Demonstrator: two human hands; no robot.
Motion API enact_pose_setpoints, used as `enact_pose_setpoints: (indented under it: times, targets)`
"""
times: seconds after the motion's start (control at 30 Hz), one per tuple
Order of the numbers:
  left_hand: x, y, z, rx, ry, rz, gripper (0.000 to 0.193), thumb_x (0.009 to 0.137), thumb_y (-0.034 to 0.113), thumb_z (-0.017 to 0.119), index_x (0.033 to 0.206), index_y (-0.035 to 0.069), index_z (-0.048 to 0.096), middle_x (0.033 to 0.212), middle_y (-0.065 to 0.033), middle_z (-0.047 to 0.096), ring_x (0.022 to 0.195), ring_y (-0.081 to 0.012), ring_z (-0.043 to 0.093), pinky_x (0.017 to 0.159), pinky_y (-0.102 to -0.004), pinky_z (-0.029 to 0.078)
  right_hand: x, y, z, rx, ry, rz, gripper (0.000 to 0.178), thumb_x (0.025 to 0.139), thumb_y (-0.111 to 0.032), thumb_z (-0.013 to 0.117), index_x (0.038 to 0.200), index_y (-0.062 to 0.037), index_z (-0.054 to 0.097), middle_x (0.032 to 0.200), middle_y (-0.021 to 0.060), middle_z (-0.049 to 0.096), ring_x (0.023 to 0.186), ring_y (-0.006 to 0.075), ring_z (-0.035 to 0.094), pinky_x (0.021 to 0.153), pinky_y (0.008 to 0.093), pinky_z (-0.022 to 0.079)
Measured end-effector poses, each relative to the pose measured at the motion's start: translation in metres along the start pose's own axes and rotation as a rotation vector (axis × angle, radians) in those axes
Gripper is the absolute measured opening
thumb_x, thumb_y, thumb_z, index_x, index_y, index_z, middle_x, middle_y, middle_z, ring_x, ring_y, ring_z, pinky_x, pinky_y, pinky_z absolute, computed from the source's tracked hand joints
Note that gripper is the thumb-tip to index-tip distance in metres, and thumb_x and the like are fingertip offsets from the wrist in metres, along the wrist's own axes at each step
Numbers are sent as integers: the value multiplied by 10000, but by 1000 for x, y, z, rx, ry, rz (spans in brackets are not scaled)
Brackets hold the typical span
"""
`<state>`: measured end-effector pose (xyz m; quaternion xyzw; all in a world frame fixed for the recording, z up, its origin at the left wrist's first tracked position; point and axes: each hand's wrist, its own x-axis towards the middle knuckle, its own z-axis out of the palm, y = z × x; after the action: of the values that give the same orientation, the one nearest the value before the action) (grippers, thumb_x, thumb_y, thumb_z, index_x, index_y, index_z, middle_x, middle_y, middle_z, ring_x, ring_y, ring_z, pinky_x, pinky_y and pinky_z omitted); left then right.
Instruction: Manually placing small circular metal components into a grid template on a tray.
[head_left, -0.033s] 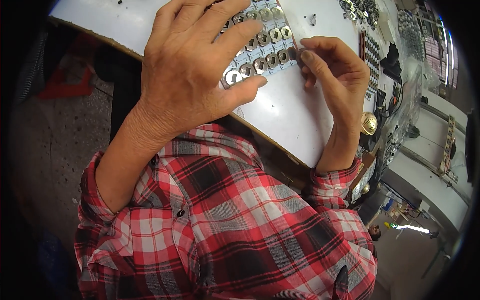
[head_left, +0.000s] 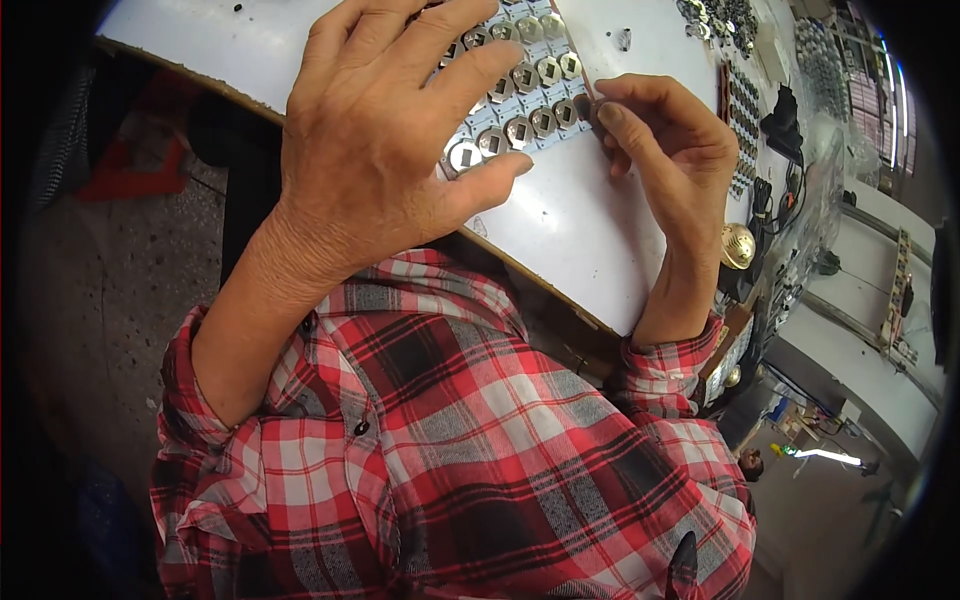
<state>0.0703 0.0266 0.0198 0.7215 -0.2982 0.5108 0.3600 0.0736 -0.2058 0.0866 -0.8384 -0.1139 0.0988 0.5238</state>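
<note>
My left hand is spread over a pale blue panel and hides much of its left side. Its fingers are apart, and no object shows in them. Rows of round silver metal pieces, each with a dark rectangular mark in the middle, sit on the panel. At the panel's right edge my right hand is closed, thumb and forefinger pinched together. A small dark piece shows right beside those fingertips; whether they grip it or something else is too small to tell.
The white table has its front edge close to my body. Loose small metal parts lie in a heap at the far right. Another filled panel, a black adapter with cables and a round gold-coloured object are beyond my right hand.
</note>
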Motion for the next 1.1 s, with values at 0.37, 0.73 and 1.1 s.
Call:
enact_pose_setpoints:
  times: [0.37,0.73,1.1]
  targets:
    - [12,28,-35,153,-566,-396,616,633,291,866,1205,106,731,1336,-109,666,1308,-326,566,1087,-487,408,-4,-6,9,-48,47,-65,131,939,-44,746,1058,9,733,845,-3,731,687,23,592,573,175,407]
    - [15,28,-34,157,-569,-395,614,637,320,866,1193,98,731,1328,-111,665,1284,-329,571,1070,-484,412,-4,-3,8,-86,37,-62,120,902,56,726,1019,34,740,926,41,709,854,91,675,766,225,543]
    - [14,27,-35,155,-573,-407,598,650,327,862,1185,94,732,1325,-115,664,1280,-334,569,1064,-487,407,4,10,4,-135,-45,-248,172,908,5,755,1080,4,765,911,17,683,717,44,597,594,176,433]
